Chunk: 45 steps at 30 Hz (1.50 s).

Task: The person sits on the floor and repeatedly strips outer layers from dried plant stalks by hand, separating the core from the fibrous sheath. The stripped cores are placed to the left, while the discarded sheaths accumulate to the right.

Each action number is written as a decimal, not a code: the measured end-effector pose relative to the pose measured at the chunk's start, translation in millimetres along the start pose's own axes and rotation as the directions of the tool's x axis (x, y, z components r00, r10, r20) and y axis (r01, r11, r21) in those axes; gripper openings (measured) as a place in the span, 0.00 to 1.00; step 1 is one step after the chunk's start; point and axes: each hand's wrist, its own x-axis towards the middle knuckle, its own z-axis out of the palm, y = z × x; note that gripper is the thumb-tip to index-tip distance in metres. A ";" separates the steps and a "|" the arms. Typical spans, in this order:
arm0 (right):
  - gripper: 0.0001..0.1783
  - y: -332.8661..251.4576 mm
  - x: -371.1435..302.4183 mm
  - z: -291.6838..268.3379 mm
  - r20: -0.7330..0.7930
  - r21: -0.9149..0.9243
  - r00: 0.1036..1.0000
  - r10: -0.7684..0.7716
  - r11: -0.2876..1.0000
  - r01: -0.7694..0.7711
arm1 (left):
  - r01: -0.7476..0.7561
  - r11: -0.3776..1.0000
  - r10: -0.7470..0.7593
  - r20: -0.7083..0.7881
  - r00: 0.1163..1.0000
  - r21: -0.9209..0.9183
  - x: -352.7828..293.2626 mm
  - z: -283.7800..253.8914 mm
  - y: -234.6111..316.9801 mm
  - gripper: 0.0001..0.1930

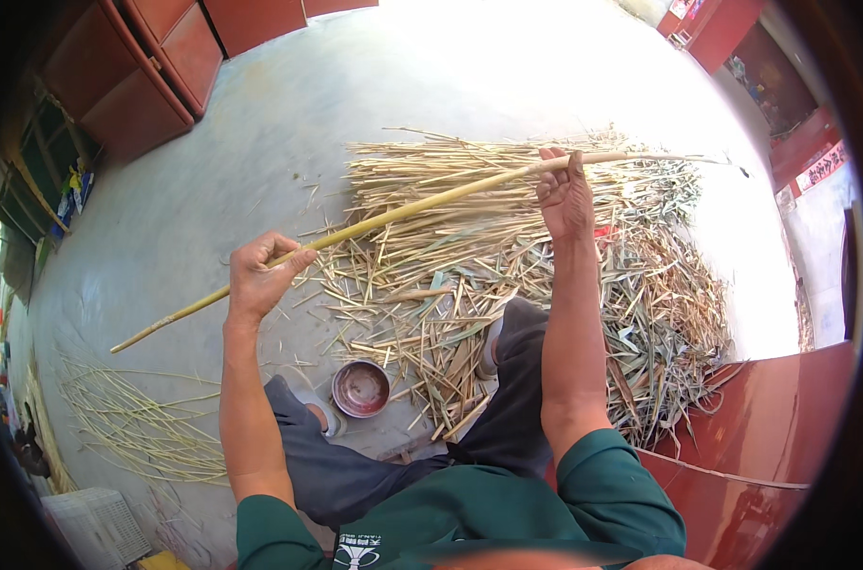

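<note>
A long, thin yellow-green cane stalk (pixel 403 213) stretches slantwise across the view, its lower end at the left and its tapering end at the far right. My left hand (pixel 263 274) is closed around its lower part, thumb along the top. Farther up, my right hand (pixel 566 198) pinches it between thumb and fingers, palm turned up. Beneath the raised stalk lies a heap of cut stalks (pixel 450 185) on the floor. Dry leaves and husks (pixel 664 313) are piled beside my right forearm. A small round metal bowl (pixel 361 389) stands between my feet.
Thin green strips (pixel 142 418) are spread on the grey floor (pixel 203 190) at the left. Red cabinets (pixel 165 66) stand at the far left, and a glossy red surface (pixel 764 418) lies near right. A pale plastic crate (pixel 99 522) is at the lower left.
</note>
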 end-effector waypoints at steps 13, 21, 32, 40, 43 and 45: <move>0.21 82.0 -79.8 84.6 0.077 -0.343 0.930 0.359 0.885 -0.314 | -0.476 0.794 0.535 -0.062 0.842 0.379 3.7 83.5 36.6 0.11; 0.21 93.1 -83.2 93.4 0.225 -0.368 0.889 0.398 0.880 -0.300 | -0.286 0.877 0.333 -0.060 0.941 0.387 8.1 70.3 33.8 0.16; 0.17 95.7 -82.2 89.3 0.192 -0.255 0.896 0.400 0.902 -0.348 | -0.424 0.745 0.468 0.051 0.882 0.516 -4.1 83.3 35.7 0.19; 0.16 90.1 -70.2 84.6 0.136 -0.259 0.927 0.350 0.916 -0.307 | -0.331 0.849 0.342 0.050 0.938 0.413 -1.2 69.4 24.3 0.18; 0.16 94.8 -72.3 82.0 0.103 -0.291 0.931 0.351 0.905 -0.309 | -0.402 0.762 0.453 0.025 0.891 0.508 -2.0 72.8 23.5 0.18; 0.16 96.3 -72.8 81.2 0.080 -0.310 0.935 0.345 0.900 -0.306 | -0.433 0.732 0.510 -0.002 0.860 0.526 -1.3 74.6 23.0 0.17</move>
